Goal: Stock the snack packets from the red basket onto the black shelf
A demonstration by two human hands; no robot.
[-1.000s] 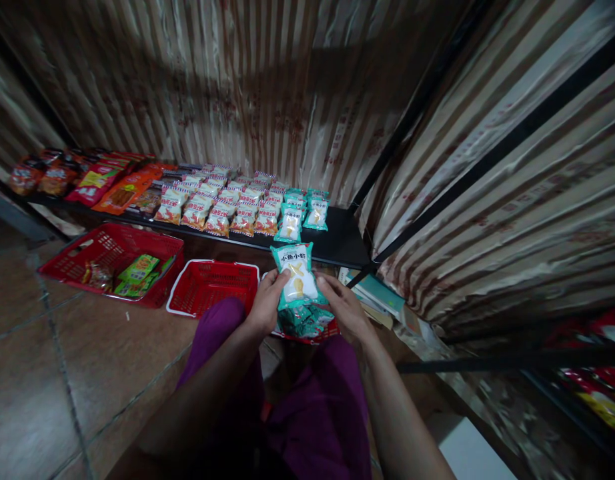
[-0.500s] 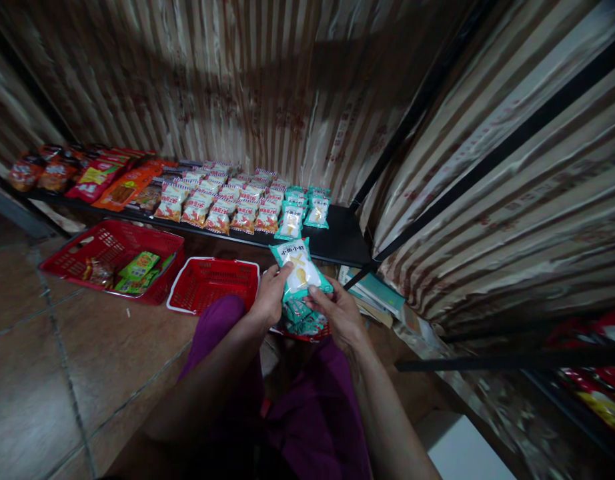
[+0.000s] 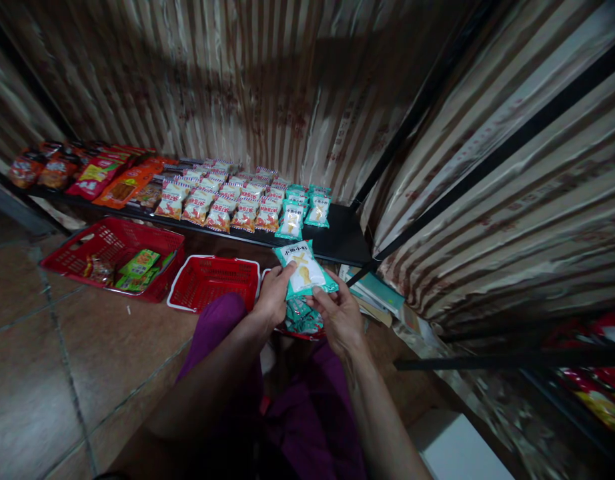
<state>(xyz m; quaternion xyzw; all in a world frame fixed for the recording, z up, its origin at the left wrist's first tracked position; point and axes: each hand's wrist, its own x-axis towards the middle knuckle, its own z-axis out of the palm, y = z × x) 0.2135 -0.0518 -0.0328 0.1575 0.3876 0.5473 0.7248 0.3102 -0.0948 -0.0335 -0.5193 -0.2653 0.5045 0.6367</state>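
Observation:
Between both hands I hold a teal-and-white snack bag [image 3: 304,272], its printed face turned up. My left hand [image 3: 276,293] grips its left edge with the thumb on top. On the lower right corner, my right hand [image 3: 340,308] pinches the bag between thumb and fingers. Below it, partly hidden by the hands, a red basket [image 3: 307,335] contains more teal packets [image 3: 303,316]. Several matching teal bags [image 3: 292,219] stand at the right end of the black shelf [image 3: 337,237], beside rows of white-and-orange snack bags [image 3: 219,213].
Red and orange packages [image 3: 101,175] fill the shelf's left part. On the tiled floor are a red basket [image 3: 160,295] holding green packets [image 3: 139,263] and a white-rimmed red basket [image 3: 212,279]. Books [image 3: 380,291] lie under the right shelf corner. A black metal bar [image 3: 467,361] juts in at right.
Both hands have shifted slightly to the right with the teal snack bag still between them. The goods on the shelf look the same.

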